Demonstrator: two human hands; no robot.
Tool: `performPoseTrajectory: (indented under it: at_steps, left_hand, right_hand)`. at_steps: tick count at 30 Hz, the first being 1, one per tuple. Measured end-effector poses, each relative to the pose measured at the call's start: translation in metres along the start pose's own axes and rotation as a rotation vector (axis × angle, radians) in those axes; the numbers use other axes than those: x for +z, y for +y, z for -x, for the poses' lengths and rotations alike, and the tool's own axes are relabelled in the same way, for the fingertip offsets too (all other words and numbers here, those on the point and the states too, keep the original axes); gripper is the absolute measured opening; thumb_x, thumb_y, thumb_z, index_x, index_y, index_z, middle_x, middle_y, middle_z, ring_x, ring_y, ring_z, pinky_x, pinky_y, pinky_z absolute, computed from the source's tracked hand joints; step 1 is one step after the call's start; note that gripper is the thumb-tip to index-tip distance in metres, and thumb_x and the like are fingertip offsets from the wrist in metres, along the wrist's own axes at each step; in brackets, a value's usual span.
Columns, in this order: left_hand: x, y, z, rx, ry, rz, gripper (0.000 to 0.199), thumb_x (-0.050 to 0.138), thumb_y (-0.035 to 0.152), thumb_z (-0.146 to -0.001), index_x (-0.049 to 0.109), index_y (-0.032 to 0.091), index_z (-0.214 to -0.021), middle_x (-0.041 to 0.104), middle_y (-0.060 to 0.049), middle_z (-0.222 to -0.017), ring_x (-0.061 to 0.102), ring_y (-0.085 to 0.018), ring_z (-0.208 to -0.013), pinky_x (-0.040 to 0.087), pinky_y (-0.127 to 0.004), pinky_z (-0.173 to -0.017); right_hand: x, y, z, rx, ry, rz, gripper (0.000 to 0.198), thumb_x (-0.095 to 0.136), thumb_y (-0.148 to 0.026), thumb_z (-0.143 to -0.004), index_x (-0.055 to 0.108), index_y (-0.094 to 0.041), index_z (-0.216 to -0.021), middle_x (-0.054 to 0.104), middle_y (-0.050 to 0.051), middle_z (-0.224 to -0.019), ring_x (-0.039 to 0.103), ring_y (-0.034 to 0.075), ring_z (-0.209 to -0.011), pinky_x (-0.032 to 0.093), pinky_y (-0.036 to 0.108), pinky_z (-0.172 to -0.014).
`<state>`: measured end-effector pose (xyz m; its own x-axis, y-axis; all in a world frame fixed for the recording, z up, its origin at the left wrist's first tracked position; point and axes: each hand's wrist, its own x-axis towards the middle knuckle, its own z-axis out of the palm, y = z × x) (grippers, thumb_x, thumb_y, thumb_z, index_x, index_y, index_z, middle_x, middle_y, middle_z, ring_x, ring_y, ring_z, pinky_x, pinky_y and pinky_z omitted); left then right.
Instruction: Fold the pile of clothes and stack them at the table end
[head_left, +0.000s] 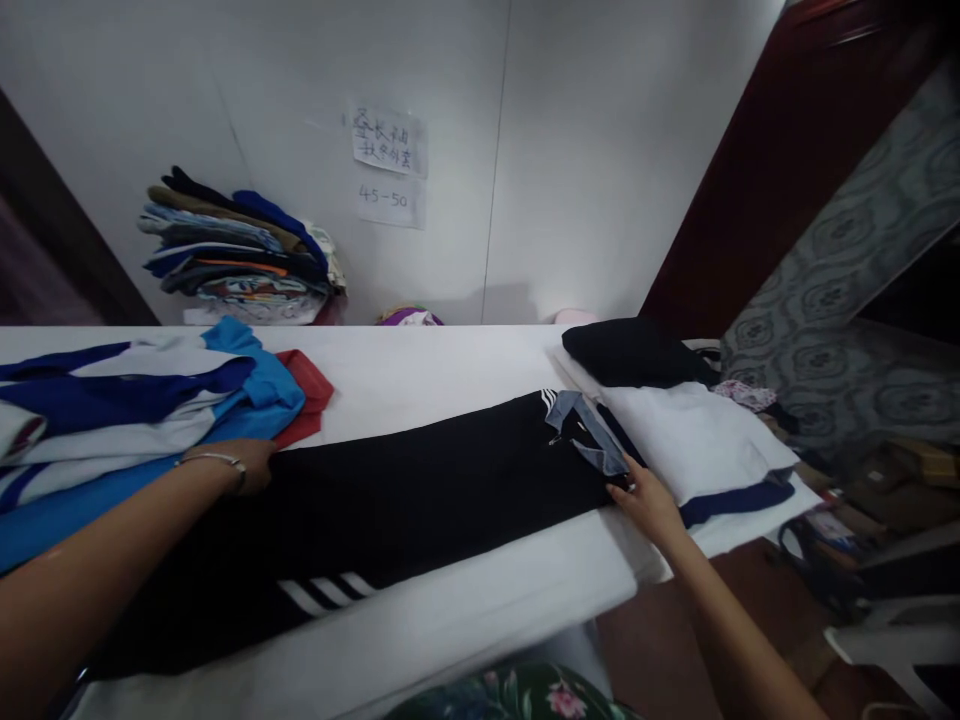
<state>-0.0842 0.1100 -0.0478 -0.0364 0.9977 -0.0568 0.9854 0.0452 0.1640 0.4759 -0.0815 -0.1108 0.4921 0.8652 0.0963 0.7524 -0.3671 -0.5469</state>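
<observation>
A long black jacket [420, 485] lies folded lengthwise across the white table. Its grey collar [604, 455] and a small zipper pull are at the right end, and white stripes cross its lower left part. My left hand [251, 468] is curled at the jacket's upper left edge, gripping the cloth; its fingertips are hidden against the black fabric. At the collar end, my right hand [646, 505] pinches the lower corner of the jacket between thumb and fingers.
White and blue garments [150, 400] are heaped at the left, with a red piece [306, 395] beside them. A clothes pile [240, 245] stands by the wall below paper notes [388, 145]. At right lie a folded black garment [637, 352] and a white one [697, 435].
</observation>
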Motion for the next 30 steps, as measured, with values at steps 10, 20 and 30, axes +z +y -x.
performPoseTrajectory:
  at_steps: [10,20,30]
  left_hand:
    - [0.07,0.107,0.069,0.429,0.035,-0.014,0.065,0.042,0.053,-0.084,0.046,0.014,-0.137,0.036,-0.015,-0.15,0.03,-0.031,-0.139,0.022,-0.051,-0.111]
    - [0.099,0.1,0.071,0.434,0.043,-0.012,0.068,0.037,0.057,-0.087,0.042,0.017,-0.141,0.034,-0.013,-0.151,0.024,-0.03,-0.142,0.014,-0.054,-0.114]
    - [0.098,0.102,0.074,0.437,0.001,0.044,0.067,0.036,0.058,-0.088,0.04,0.019,-0.142,0.031,-0.012,-0.153,0.022,-0.029,-0.143,0.011,-0.053,-0.114]
  right_hand:
    - [0.047,-0.127,-0.081,-0.6,-0.05,0.013,0.046,0.041,-0.033,-0.092,0.05,-0.017,-0.134,0.046,0.009,-0.142,0.039,0.021,-0.134,0.029,0.037,-0.113]
    - [0.09,-0.093,-0.118,-0.198,-0.163,0.363,0.05,0.03,-0.038,-0.097,0.034,-0.022,-0.144,0.025,0.009,-0.155,0.025,0.03,-0.14,0.02,0.06,-0.109]
    - [0.097,-0.08,-0.117,-0.184,-0.103,0.41,0.05,0.027,-0.042,-0.096,0.034,-0.026,-0.143,0.029,0.007,-0.153,0.028,0.027,-0.138,0.025,0.058,-0.107]
